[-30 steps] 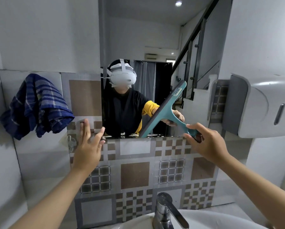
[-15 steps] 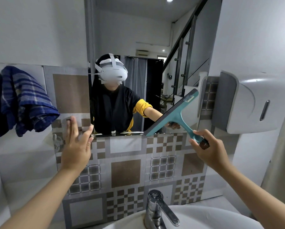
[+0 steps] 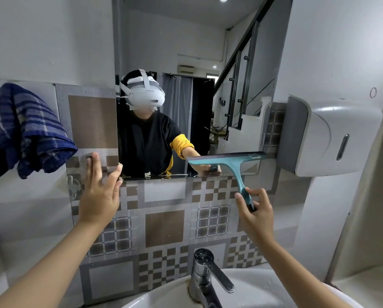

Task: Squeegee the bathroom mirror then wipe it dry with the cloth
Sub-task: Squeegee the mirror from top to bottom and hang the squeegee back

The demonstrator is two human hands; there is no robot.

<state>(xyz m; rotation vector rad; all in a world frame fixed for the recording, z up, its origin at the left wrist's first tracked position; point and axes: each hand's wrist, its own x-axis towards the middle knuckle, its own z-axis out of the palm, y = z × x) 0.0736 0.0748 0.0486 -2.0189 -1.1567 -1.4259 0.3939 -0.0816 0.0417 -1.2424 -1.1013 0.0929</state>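
The mirror (image 3: 186, 30) hangs on the wall above a patterned tile band. My right hand (image 3: 255, 210) grips the lower end of the teal squeegee (image 3: 235, 163) handle. Its blade lies nearly level across the mirror's lower right part, just above the bottom edge. My left hand (image 3: 99, 192) rests flat with fingers apart on the tiles at the mirror's lower left corner. A blue striped cloth (image 3: 21, 132) hangs on the wall at the far left, out of either hand's touch.
A white paper dispenser (image 3: 332, 134) juts from the wall right of the mirror, close to the blade's end. Below are a chrome tap (image 3: 208, 278) and the white basin (image 3: 168, 294). A white side wall stands at the right.
The squeegee blade has swung from a steep tilt to nearly level and dropped toward the mirror's bottom edge. My right hand moved down. My left hand stayed on the tiles.
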